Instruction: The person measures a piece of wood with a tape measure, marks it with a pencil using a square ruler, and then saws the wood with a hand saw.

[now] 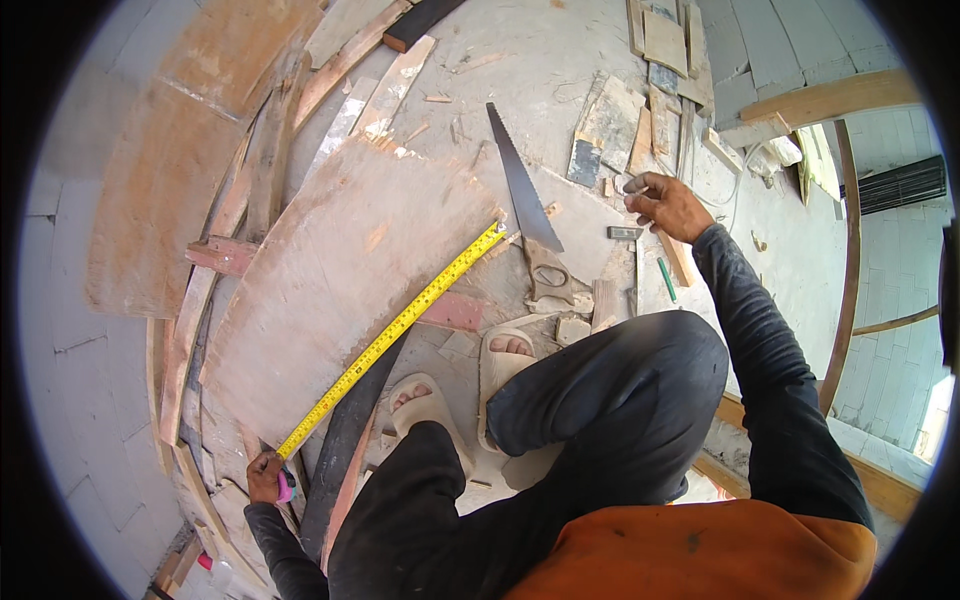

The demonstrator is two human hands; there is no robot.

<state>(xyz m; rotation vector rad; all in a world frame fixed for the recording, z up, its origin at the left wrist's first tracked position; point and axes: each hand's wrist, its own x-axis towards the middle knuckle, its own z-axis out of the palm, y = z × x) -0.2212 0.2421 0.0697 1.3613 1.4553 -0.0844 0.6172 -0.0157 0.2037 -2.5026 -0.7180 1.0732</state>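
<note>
My left hand [266,476] is closed on a pink tape measure [285,488]; its yellow blade [388,337] stretches up and right along the edge of a worn plywood sheet [310,290] to near a handsaw [519,180]. My right hand [657,205] is raised to the right of the saw, fingers curled but apart, with nothing visible in them. Below it lie a try square [625,233], a short wood strip [678,257] and a green pencil or marker [667,280]. My sandalled feet are beside the sheet.
Planks [260,190] and a large stained board [150,200] lie at the left against pale blockwork [95,420]. Offcuts [600,130] are scattered at the back. At the right, beyond timber rails [835,260], a bundle of dark rods [895,185] rests.
</note>
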